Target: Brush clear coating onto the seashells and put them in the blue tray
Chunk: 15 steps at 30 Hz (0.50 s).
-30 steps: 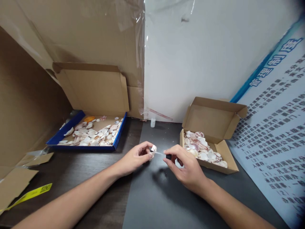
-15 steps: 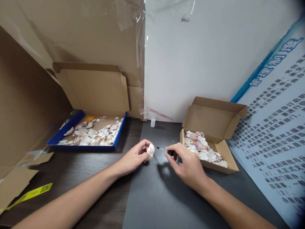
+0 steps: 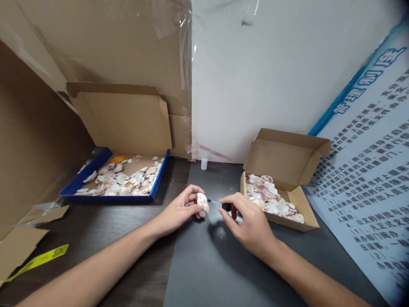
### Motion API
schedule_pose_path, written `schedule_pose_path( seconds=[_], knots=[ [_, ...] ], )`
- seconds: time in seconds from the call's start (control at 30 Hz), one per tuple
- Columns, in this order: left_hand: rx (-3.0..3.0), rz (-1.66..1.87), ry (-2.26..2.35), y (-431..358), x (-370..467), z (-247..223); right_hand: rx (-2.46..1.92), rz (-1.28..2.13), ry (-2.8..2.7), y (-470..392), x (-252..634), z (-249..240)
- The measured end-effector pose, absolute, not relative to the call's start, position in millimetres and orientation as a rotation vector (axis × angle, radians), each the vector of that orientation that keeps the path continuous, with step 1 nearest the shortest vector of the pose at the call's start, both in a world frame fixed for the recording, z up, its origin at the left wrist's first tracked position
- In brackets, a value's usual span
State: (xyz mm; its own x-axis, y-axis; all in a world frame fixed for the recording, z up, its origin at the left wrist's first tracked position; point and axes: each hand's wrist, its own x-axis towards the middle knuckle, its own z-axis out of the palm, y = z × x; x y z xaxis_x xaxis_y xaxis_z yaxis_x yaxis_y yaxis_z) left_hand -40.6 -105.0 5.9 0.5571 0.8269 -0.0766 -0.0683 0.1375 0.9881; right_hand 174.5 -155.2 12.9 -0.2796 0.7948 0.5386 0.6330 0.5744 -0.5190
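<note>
My left hand (image 3: 188, 203) pinches a white and pinkish seashell (image 3: 203, 204) between thumb and fingers, above the dark grey mat. Across from it, my right hand (image 3: 246, 217) has its thumb and fingers closed on a small brush (image 3: 215, 201) with a thin pale stem. The brush's dark tip points left and is very near the shell's right edge; whether they touch I cannot tell. A black, cap-like piece (image 3: 226, 207) shows under the right fingers, with something reddish beside it, mostly hidden by the hand.
A blue-sided cardboard box (image 3: 108, 198) of loose shells stands open at the left. To the right is an open brown box (image 3: 308, 209) of shells. A small white bottle (image 3: 204, 163) stands by the wall. A yellow strip (image 3: 41, 260) lies at the lower left.
The shell has turned slightly, showing a broader face, and the gap between it and the brush tip has narrowed. My right hand has shifted a little left with the brush.
</note>
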Motion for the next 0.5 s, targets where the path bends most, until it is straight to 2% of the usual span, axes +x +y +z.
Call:
schedule_pose_path(
  seconds=[0.5],
  knots=[
    [1.249, 0.751, 0.74, -108.4, -41.2, 6.6, -1.108, 0.32, -1.999, -153.6, 176.8, 13.5]
  ],
)
